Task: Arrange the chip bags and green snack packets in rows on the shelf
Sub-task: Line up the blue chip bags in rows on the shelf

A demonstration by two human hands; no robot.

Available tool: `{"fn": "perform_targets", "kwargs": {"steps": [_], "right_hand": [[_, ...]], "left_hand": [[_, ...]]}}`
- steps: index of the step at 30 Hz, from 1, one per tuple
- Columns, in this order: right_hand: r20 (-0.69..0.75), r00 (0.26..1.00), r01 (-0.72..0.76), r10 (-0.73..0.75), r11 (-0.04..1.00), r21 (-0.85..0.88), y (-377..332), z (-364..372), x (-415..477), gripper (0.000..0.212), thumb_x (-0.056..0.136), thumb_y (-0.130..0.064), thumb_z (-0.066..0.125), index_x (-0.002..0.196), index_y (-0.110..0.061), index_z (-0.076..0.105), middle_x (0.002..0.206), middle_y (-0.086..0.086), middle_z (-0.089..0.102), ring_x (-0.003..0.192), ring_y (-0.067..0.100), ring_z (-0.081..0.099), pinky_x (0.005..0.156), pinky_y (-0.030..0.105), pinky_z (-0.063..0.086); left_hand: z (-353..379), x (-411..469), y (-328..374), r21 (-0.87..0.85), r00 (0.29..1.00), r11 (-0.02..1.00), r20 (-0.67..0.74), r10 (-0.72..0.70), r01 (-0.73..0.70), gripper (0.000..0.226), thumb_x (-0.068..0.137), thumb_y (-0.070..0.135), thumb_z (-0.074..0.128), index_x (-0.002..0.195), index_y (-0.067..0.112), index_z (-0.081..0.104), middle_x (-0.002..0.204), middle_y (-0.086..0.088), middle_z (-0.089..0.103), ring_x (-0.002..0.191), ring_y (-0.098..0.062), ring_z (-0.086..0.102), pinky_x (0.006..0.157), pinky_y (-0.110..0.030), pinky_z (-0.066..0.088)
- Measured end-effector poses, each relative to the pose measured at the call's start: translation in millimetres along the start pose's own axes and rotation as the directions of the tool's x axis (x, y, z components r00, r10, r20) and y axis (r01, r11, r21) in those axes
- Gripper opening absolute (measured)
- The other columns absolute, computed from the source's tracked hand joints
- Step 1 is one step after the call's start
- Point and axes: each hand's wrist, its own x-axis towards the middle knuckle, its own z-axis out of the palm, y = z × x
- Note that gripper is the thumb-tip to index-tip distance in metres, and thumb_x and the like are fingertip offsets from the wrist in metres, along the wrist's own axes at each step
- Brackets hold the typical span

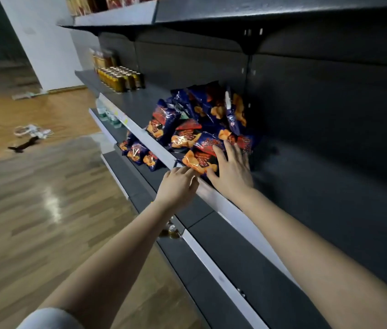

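Here, faces a dark metal shelf [306,210] with a pale price rail [223,207] along its front edge, both bare arms stretched out over that rail. Lays the right hand [233,172] flat on the nearest chip bag [199,157], fingers straight and spread, thumb lying along the bag's near end. Sets the left hand [178,186] at the rail just beside the same bag, fingers bent, fingertips touching its lower corner (cannot tell whether pinching the foil or only touching it). Has that bag lying at the very front of the shelf, near end up against the rail, dark blue with orange chips printed on it. Looks past it at a loose heap of chip bags [199,115] of the same print: some flat, some tipped upright toward the back panel, all touching and overlapping, in no rows. Sees on the shelf below a few more blue bags [138,153] standing side by side just behind that shelf's front edge, and further along it some clear water bottles [107,112] with green labels. Catches, at the far end of the shelving, small gold bottles [121,78] packed in tight rows, taller packs behind them. Takes in to the left a wooden floor [33,210] with a tangle of white cord [31,131] lying on it, well apart from the shelving
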Motion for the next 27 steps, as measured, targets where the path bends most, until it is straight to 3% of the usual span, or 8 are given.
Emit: {"fn": "perform_targets", "kwargs": {"steps": [6, 11, 14, 21, 27], "right_hand": [[-0.102, 0.995, -0.023, 0.017, 0.998, -0.061, -36.1, 25.2, 39.8, 0.072, 0.093, -0.053, 0.043, 0.150, -0.016, 0.022, 0.157, 0.017, 0.017, 0.143, 0.039, 0.011, 0.115, 0.054, 0.005], [0.043, 0.991, -0.116, 0.123, 0.985, -0.131, -45.9, 42.8, 61.7, 0.090, 0.087, -0.069, 0.041, 0.152, -0.027, -0.005, 0.159, 0.015, -0.010, 0.141, 0.049, -0.011, 0.109, 0.066, -0.001], [0.102, 0.980, -0.156, 0.174, 0.974, -0.163, -43.9, 51.1, 67.2, 0.091, 0.086, -0.071, 0.038, 0.151, -0.030, -0.011, 0.158, 0.016, -0.014, 0.139, 0.052, -0.013, 0.106, 0.071, 0.001], [0.168, 0.957, -0.202, 0.236, 0.959, -0.198, -45.2, 54.9, 76.7, 0.077, 0.084, -0.073, 0.038, 0.148, -0.045, 0.006, 0.159, 0.011, -0.004, 0.140, 0.051, -0.010, 0.099, 0.078, 0.003], [0.219, 0.934, -0.245, 0.281, 0.953, -0.175, -48.4, 53.0, 78.7, 0.070, 0.085, -0.071, 0.040, 0.146, -0.048, 0.015, 0.160, 0.006, -0.004, 0.140, 0.048, -0.013, 0.093, 0.082, 0.004]], "left_hand": [[-1.4, 12.3, -51.0, 0.022, 0.999, 0.999, 0.009, -0.032, 0.032, 0.032, 0.098, 0.027, 0.036, 0.123, 0.021, 0.056, 0.130, 0.001, 0.055, 0.121, -0.025, 0.047, 0.100, -0.038, 0.033], [9.3, 18.9, -79.0, 0.033, 0.999, 0.999, 0.022, -0.029, 0.028, 0.030, 0.097, 0.026, 0.038, 0.119, 0.020, 0.058, 0.125, 0.003, 0.058, 0.115, -0.024, 0.050, 0.098, -0.036, 0.033], [15.3, 21.9, -90.2, 0.036, 1.000, 0.999, 0.012, -0.016, 0.015, 0.028, 0.096, 0.024, 0.038, 0.114, 0.019, 0.060, 0.122, 0.003, 0.060, 0.113, -0.024, 0.052, 0.098, -0.035, 0.032], [26.5, 30.3, -100.7, 0.036, 1.000, 0.999, 0.015, 0.011, -0.011, 0.030, 0.097, 0.025, 0.035, 0.115, 0.022, 0.060, 0.123, 0.004, 0.060, 0.111, -0.019, 0.053, 0.097, -0.034, 0.029], [30.7, 31.3, -98.4, 0.010, 0.999, 1.000, 0.030, 0.025, -0.025, 0.030, 0.098, 0.024, 0.035, 0.116, 0.023, 0.059, 0.123, 0.004, 0.059, 0.113, -0.020, 0.051, 0.100, -0.036, 0.029]]}}
